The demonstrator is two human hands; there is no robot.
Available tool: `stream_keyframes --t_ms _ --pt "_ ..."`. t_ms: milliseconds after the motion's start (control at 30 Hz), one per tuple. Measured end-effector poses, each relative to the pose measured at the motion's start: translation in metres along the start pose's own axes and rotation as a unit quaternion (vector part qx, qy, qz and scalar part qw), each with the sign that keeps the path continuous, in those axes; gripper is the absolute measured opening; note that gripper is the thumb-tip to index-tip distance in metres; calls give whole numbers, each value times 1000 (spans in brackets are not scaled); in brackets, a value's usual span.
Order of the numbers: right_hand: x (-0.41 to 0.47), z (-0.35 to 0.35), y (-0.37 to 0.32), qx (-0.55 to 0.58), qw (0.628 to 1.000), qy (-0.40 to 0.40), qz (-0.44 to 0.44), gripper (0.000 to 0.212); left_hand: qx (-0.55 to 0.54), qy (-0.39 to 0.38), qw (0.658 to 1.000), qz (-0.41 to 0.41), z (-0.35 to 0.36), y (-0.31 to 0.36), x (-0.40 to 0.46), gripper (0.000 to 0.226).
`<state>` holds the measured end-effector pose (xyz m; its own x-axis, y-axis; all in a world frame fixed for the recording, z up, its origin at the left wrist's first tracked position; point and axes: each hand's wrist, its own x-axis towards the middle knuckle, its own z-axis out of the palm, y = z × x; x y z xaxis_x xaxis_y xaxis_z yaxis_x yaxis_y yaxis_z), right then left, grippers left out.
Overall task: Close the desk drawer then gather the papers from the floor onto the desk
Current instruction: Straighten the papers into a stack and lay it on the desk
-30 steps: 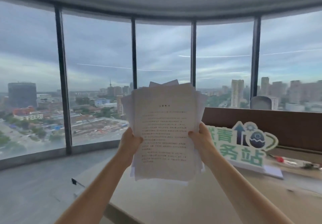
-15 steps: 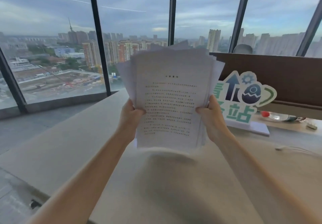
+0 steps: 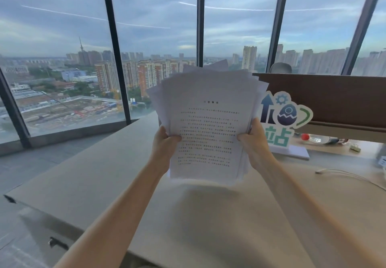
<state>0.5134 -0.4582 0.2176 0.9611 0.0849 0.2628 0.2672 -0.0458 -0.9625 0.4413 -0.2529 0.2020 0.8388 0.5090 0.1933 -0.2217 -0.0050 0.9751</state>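
Observation:
A loose stack of white printed papers stands upright above the beige desk, its sheets fanned unevenly at the top. My left hand grips the stack's left edge and my right hand grips its right edge. The lower edge of the papers hovers just over the desktop and casts a shadow on it. The drawer front is hidden below the desk edge; only a dark handle shows at the lower left.
A green and blue standing sign sits right behind the papers. A brown partition runs along the desk's back. A bottle with a red cap, a binder clip and a white cable lie to the right. Grey floor and tall windows are at left.
My view has tilted down and closed in on the desk. The papers, still held in both hands, have come lower, close above the desktop.

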Motion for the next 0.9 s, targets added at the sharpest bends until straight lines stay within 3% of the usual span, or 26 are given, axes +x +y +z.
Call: stream_keyframes --t_ms 200,367,900 --pt "-34 -4 -11 18 1000 -5 -1 60 9 11 1000 -5 -8 2 -31 46" --pt "-53 -7 -7 58 998 -14 0 48 12 -10 1000 1 -11 -2 -50 53" --pt "-39 -32 -13 48 996 -36 -68 45 44 -53 994 82 -1 15 -31 48"
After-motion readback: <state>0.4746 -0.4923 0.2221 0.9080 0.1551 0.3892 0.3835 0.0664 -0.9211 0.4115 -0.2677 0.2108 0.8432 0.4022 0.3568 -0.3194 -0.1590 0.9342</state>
